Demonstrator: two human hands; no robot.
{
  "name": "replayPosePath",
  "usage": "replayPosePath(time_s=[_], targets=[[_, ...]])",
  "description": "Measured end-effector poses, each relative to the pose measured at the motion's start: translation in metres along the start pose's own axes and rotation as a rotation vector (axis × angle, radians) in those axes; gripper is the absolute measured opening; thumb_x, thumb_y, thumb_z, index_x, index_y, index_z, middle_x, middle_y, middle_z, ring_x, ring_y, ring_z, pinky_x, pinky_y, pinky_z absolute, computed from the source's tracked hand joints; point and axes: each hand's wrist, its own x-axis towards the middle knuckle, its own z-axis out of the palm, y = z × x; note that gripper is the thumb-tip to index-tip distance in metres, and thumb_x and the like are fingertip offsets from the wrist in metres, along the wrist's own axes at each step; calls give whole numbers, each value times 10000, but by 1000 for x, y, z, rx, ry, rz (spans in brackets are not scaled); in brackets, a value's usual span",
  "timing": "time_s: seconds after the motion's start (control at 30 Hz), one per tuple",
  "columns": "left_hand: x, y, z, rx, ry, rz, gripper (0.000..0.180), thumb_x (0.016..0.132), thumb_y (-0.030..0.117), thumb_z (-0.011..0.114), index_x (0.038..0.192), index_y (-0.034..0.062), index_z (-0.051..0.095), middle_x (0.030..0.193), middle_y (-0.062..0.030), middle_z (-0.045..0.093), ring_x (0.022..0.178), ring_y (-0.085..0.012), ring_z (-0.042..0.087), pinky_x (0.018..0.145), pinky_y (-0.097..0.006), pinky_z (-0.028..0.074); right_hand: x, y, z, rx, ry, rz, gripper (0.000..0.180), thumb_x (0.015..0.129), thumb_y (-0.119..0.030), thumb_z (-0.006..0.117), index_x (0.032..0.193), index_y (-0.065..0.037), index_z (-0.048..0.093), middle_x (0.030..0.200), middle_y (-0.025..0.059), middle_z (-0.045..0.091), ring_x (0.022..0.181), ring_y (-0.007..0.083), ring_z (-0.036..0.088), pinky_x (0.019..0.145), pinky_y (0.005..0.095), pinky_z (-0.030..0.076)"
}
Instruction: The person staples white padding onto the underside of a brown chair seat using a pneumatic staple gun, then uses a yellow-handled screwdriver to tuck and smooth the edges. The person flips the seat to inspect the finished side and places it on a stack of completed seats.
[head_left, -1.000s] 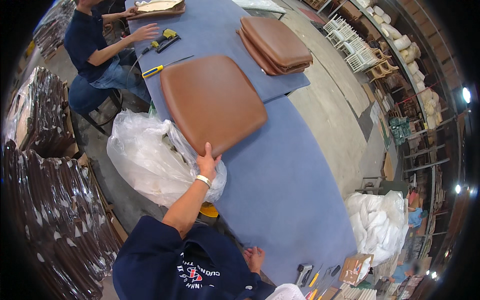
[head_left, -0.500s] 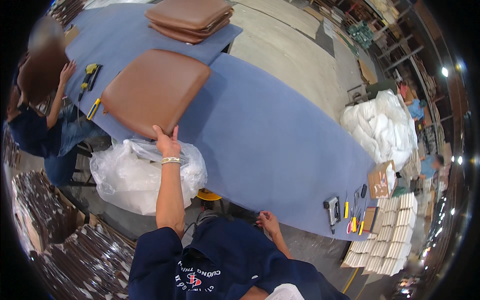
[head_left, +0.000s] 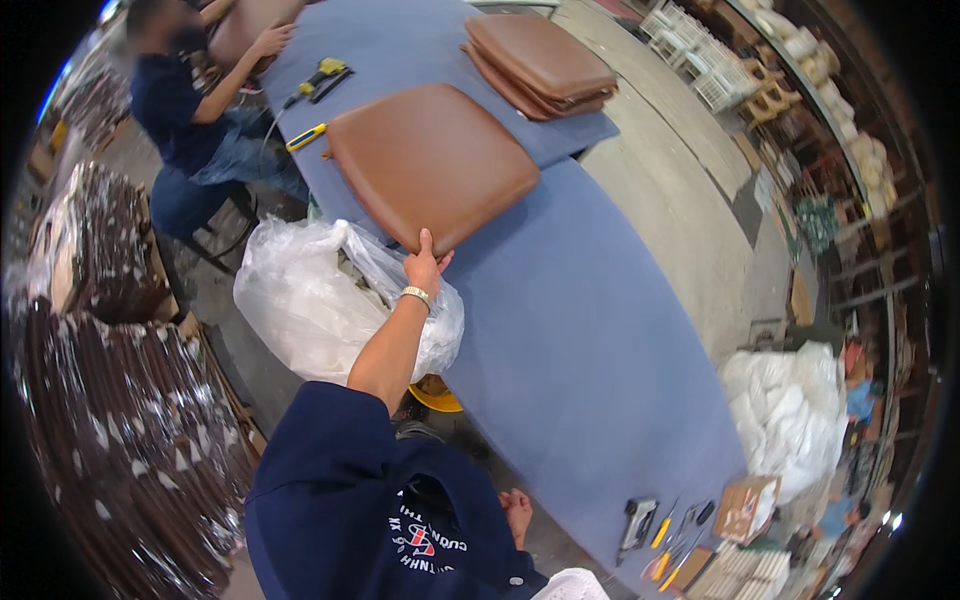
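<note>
While your left hand pinches the near corner of the brown cushion in the head view, one digit lies on top (others partly hidden). Cushion position: over the blue table, by its left edge; cannot tell if it rests flat. Yellow handle near its far left corner; cushion stack beyond, to the right. Plastic bag beside the table, near that hand. Your right hand: near the table edge, fingers curled, grip unclear.
</note>
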Motion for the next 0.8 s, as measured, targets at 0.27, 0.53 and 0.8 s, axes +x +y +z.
replayPosePath(time_s=[0.27, 0.53, 0.8], targets=[[-79, 73, -101, 53, 55, 82, 636, 976, 513, 712, 1234, -58, 607, 1073, -135, 738, 879, -243, 744, 749, -316, 637, 15, -101, 62, 17, -217, -36, 459, 1039, -335, 654, 1360, -32, 526, 1210, 204, 678, 940, 306, 714, 776, 397, 605], [-95, 69, -117, -19, 101, 79, 637, 1007, 506, 668, 1227, -87, 601, 1106, -158, 723, 900, -245, 744, 762, -318, 643, 53, -257, 327, -171, -783, -154, 630, 1057, -430, 612, 1479, 4, 436, 1379, 257, 573, 1163, 336, 643, 968, 435, 567], [-89, 51, -78, -31, 29, 12, 655, 1062, 479, 581, 1383, -89, 510, 1296, -178, 661, 1099, -286, 708, 855, -356, 645, 79, -282, 463, -38, -793, -127, 700, 1029, -477, 641, 1527, -53, 391, 1441, 110, 529, 1250, 309, 552, 1003, 470, 515]])
